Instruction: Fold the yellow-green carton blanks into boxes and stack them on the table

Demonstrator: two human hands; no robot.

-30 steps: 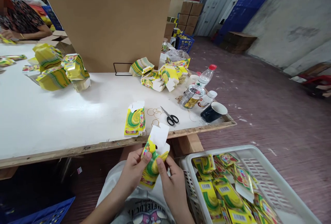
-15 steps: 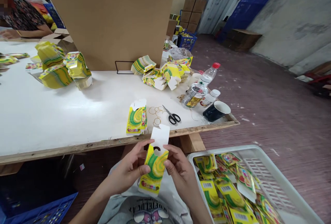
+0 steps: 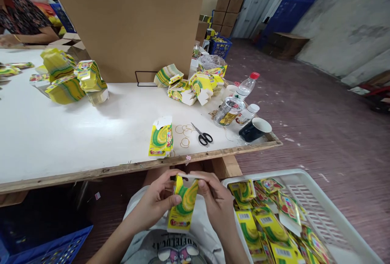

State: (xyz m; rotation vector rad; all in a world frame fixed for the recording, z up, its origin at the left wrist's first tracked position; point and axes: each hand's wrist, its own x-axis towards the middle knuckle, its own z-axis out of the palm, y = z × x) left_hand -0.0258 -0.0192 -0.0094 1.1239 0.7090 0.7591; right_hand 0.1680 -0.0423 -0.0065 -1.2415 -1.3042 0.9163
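Between my two hands, over my lap, is a small yellow-and-green carton [image 3: 183, 209] with its top flap bent over. My left hand [image 3: 161, 195] is closed on the carton's left side, thumb on the front face. At the upper right, my right hand [image 3: 215, 199] grips the flap and top edge, its fingers on top. Just ahead on the white table lies a small stack of flat cartons [image 3: 160, 138], beside some rubber bands [image 3: 184, 142] and black-handled scissors [image 3: 203, 137].
At my right stands a white plastic basket [image 3: 327, 203] holding many cartons. A dark mug [image 3: 255, 130], a clear jar [image 3: 229, 111] and bottles line the table's right end. More carton bundles [image 3: 65, 79] lie at left, before a large cardboard panel [image 3: 131, 24]. Another person sits far left.
The carton's white top flap stood upright and is now folded down over the opening. My right hand has moved up onto the flap; my left hand keeps its hold.
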